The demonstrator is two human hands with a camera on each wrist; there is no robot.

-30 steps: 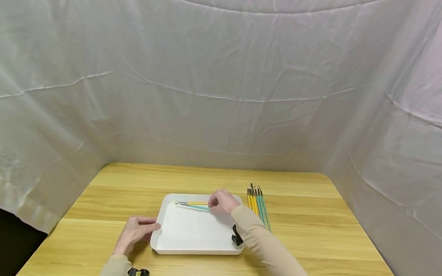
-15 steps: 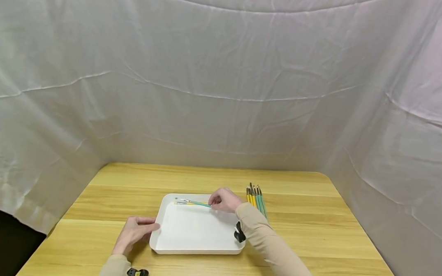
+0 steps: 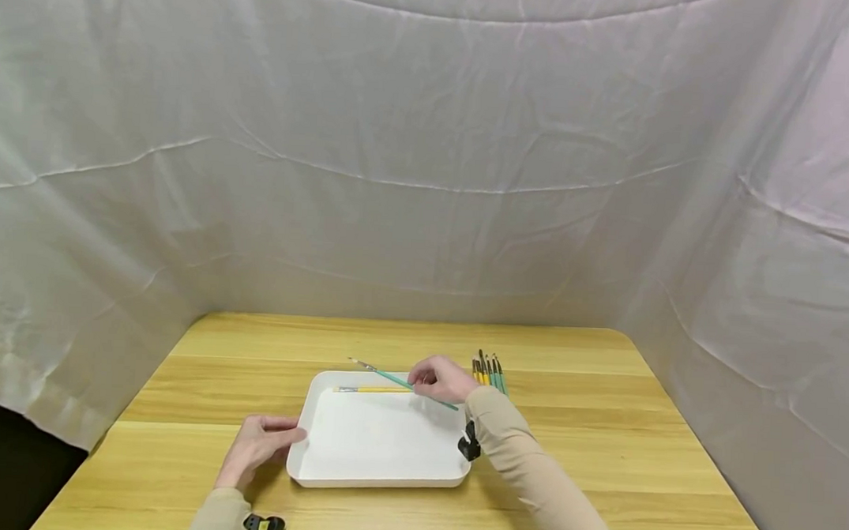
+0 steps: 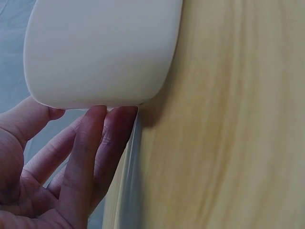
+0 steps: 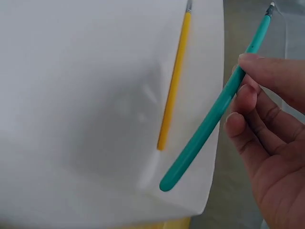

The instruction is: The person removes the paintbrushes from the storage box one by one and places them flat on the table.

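A white tray lies on the wooden table. My right hand pinches a teal paintbrush and holds it tilted above the tray's far edge; the right wrist view shows the teal paintbrush between my fingertips. A yellow paintbrush lies flat in the tray along its far side, seen as the yellow paintbrush on the tray. My left hand rests against the tray's left edge, fingers straight against the tray.
A bundle of several yellow and teal paintbrushes lies on the table just right of the tray, partly behind my right hand. White cloth walls surround the table on three sides.
My right hand has lifted the teal paintbrush out of the tray, its tip now pointing up and left. The yellow paintbrush stays in the tray. The left hand has not moved.
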